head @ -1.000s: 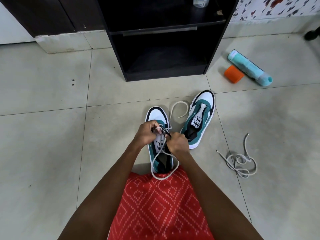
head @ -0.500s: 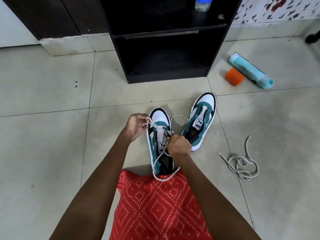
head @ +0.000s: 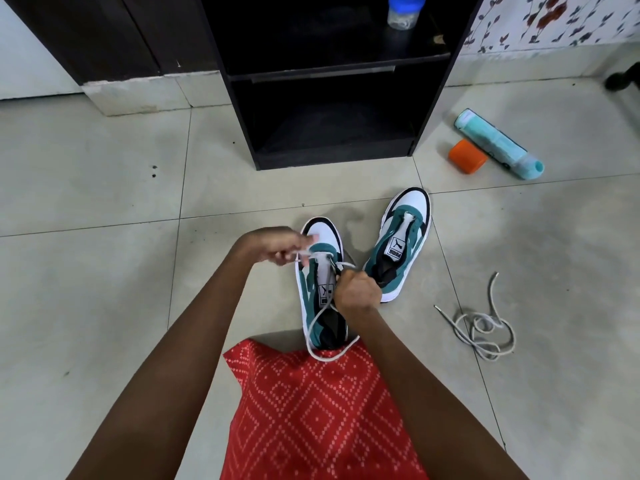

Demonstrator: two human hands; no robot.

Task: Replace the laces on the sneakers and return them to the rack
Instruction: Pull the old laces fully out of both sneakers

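1. Pale grey floor tiles (head: 104, 188) fill most of the view, with a black rack (head: 332, 157) standing open-fronted at the top centre against the wall.
2. On the rack's upper shelf stands a small clear jar (head: 404, 11) with a blue lid; the lower compartment looks dark and its contents cannot be made out.
3. Two white, teal and black sneakers sit on the floor in front of the rack, toes pointing toward it.
4. The near sneaker (head: 306, 285) lies just ahead of a red patterned garment (head: 311, 417) that covers the person's lap.
5. The far sneaker (head: 403, 233) sits beside it to the right, angled outward, with no lace visible in it.
6. A white lace (head: 327, 359) runs through the front eyelets of the near sneaker, and its slack hangs in a long loop over the heel onto the red cloth.
7. The left hand (head: 273, 249) is over the toe of the near sneaker, its fingers pinching one end of the lace and drawing it out to the left.
8. The right hand (head: 355, 292) is a closed fist wrapped round the other strand, just right of the tongue.
9. A loose grey-white lace (head: 485, 329) lies coiled on the tiles to the right, well apart from both shoes.
10. Farther back on the right, a teal bottle (head: 498, 143) lies on its side with an orange cap (head: 467, 156) touching it.
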